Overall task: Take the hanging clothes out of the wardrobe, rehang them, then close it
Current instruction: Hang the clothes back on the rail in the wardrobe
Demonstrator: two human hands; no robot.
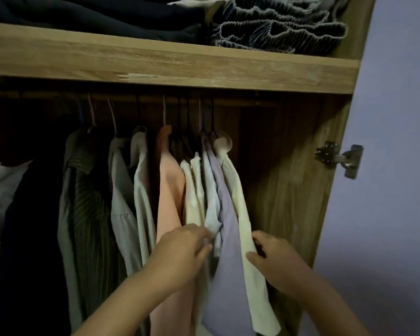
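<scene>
The hanging clothes (pixel 170 180) fill the rail at centre frame, inside the open wardrobe (pixel 289 180). The left hand (pixel 182 251) pinches a pale blue garment (pixel 212 214), apparently parting it from its neighbours; the right hand (pixel 274 260) curls round a cream sleeve (pixel 243 226), drawing it aside.

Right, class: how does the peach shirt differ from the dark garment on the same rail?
The peach shirt is pale and bright; the dark garment is nearly black. The peach shirt hangs mid-rail, beside the left hand; the dark garment hangs far left, away from both hands. Both hang inside the open wardrobe.
</scene>
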